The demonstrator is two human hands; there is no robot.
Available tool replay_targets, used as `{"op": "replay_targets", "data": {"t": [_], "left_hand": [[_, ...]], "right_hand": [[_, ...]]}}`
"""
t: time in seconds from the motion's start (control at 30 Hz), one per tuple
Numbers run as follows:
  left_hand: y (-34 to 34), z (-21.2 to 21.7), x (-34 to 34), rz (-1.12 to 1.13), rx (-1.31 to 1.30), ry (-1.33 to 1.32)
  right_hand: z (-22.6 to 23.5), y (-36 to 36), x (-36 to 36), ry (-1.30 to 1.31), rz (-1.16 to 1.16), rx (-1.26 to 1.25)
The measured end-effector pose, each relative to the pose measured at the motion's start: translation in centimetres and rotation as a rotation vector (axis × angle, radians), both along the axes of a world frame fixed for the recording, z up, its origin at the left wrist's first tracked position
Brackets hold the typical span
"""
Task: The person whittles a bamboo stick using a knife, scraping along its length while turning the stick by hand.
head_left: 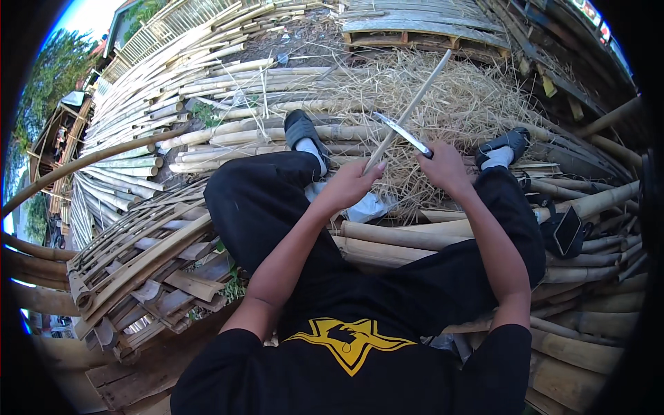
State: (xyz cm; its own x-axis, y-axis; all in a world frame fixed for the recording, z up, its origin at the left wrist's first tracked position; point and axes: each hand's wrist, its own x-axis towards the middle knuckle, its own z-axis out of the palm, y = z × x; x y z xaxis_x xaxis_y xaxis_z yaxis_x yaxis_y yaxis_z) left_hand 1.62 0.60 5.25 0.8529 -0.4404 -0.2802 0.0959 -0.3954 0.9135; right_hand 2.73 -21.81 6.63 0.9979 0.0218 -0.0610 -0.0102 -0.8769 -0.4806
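Observation:
My left hand (351,184) is closed around the lower end of a pale bamboo strip (423,90), which slants up and away to the right. In my right hand (445,168) is the dark handle of a knife (408,134), fingers wrapped round it. Its shiny blade points up and left and crosses the strip about midway; whether the edge touches the strip I cannot tell. Between my feet and beyond them lies a heap of thin bamboo shavings (449,97). A white plastic bag (370,207) rests on the ground below my hands.
Long bamboo poles (228,90) cover the ground ahead and to the left. Split bamboo pieces (152,277) are piled at my left. A wooden pallet (425,31) stands at the far side. A phone (567,229) lies on dark cloth by my right knee, beside more poles (588,277).

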Motion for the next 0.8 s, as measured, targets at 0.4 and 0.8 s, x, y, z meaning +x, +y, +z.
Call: {"op": "replay_targets", "data": {"t": [0.4,0.8], "left_hand": [[-2.3,-5.2,-0.6,0.065,0.119,-0.265],[-2.4,-5.3,-2.9,0.088,0.204,-0.349]], "right_hand": [[-5.4,1.8,0.3,0.098,0.065,-0.085],[-7.5,1.2,1.5,0.139,-0.082,-0.133]]}}
